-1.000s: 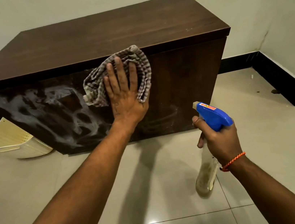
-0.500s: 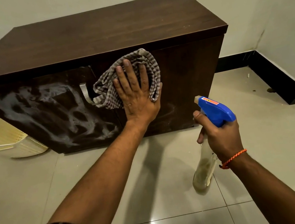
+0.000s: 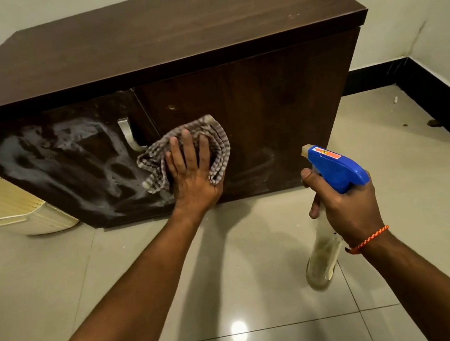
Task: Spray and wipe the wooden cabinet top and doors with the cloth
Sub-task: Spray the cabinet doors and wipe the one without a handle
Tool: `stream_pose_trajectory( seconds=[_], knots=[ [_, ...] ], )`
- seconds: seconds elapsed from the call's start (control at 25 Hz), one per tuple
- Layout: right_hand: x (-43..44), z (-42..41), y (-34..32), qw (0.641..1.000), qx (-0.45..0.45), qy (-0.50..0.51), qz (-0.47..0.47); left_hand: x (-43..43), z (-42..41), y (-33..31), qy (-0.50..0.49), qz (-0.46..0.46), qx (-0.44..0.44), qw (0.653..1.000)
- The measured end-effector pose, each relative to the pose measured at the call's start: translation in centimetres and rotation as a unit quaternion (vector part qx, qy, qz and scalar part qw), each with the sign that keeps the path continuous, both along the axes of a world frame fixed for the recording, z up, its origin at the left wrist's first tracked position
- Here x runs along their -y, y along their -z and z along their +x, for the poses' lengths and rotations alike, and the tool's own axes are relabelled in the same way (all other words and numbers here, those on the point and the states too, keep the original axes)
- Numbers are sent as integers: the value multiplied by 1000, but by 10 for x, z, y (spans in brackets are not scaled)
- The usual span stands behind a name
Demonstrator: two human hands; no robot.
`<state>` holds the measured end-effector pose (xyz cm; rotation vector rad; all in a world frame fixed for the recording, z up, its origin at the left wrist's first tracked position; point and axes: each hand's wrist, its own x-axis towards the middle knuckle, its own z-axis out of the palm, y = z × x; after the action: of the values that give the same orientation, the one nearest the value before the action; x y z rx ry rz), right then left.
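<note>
- Head view: one left hand (image 3: 193,180), fingers straight and slightly spread, presses one checked cloth (image 3: 214,137) flat against the front of the one wooden cabinet (image 3: 170,33). The cloth bunches under and past the fingertips, low where the two doors meet.
- One metal handle (image 3: 127,134) sits just up-left of those fingers on the left door (image 3: 58,164), which is smeared with white foam. The right door (image 3: 267,106) lies to their right.
- One right hand (image 3: 348,211) has its fingers curled round the neck of one spray bottle (image 3: 336,169). The blue head is above them, the clear body hangs below, and the bottle is apart from the cabinet.
- One orange bracelet (image 3: 369,239) circles that wrist.
- One cream basket (image 3: 21,210) lies well left of the left fingers.
</note>
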<state>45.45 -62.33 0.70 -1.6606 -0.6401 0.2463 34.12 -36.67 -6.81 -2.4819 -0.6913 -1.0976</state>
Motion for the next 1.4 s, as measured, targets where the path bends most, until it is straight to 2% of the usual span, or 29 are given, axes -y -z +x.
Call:
stream_pose_trajectory(
  seconds=[0.12, 0.2, 0.28, 0.4, 0.48, 0.56, 0.6, 0.64, 0.68, 0.72, 0.76, 0.84, 0.88, 0.92, 0.96, 1.0, 1.04, 1.08, 1.2, 1.24, 1.28, 1.32, 1.36, 1.4],
  knots=[
    [-1, 0, -5, 1000, 5, -3, 22, 13, 29, -55, -66, -71, 148, 984],
    [3, 2, -8, 1000, 2, -8, 30, 21, 42, -74, -91, -84, 193, 973],
    [7, 5, -9, 1000, -2, -5, 29, 24, 48, -69, -101, -72, 200, 972],
    [9, 10, -6, 1000, -11, 11, 23, 35, 57, -28, -80, -74, 143, 984],
    [10, 12, -4, 1000, -11, 20, 19, 46, 58, 20, -80, -107, 98, 986],
    [13, 16, -2, 999, -14, 22, 20, 61, 59, 67, -137, -197, 112, 964],
    [15, 18, -1, 999, -16, 24, 21, 69, 66, 85, -178, -266, 154, 935],
    [17, 20, -1, 999, -20, 27, 23, 78, 77, 89, -211, -357, 224, 882],
    [20, 22, -1, 999, -26, 29, 24, 87, 91, 86, -220, -460, 315, 801],
    [22, 24, -2, 999, -32, 31, 25, 95, 105, 74, -213, -561, 403, 691],
    [25, 26, -3, 998, -37, 32, 28, 102, 115, 56, -200, -639, 478, 568],
    [31, 31, -5, 998, -42, 35, 38, 114, 132, 20, -153, -725, 568, 357],
    [34, 34, -5, 997, -43, 38, 41, 118, 137, 7, -107, -753, 585, 281],
    [36, 36, -6, 997, -43, 41, 43, 125, 140, -9, -54, -768, 593, 235],
    [39, 39, -6, 997, -42, 46, 43, 135, 142, -27, -11, -773, 591, 230],
    [40, 41, -7, 997, -42, 49, 43, 142, 143, -43, 13, -768, 585, 261],
    [41, 42, -8, 997, -42, 52, 46, 148, 145, -59, 15, -754, 573, 321],
    [41, 42, -9, 996, -41, 55, 50, 149, 146, -70, 3, -731, 555, 396],
    [42, 41, -8, 996, -36, 58, 52, 115, 140, -68, -88, -578, 484, 651],
    [42, 40, -8, 997, -36, 55, 50, 104, 138, -59, -121, -508, 461, 718],
    [42, 40, -8, 997, -37, 53, 47, 97, 137, -47, -149, -448, 448, 759],
    [41, 38, -7, 997, -39, 52, 43, 97, 137, -36, -172, -415, 447, 774],
    [41, 37, -6, 997, -41, 51, 41, 102, 137, -30, -199, -425, 474, 745],
    [41, 36, -5, 997, -43, 52, 42, 112, 138, -28, -215, -497, 522, 659]
  ],
)
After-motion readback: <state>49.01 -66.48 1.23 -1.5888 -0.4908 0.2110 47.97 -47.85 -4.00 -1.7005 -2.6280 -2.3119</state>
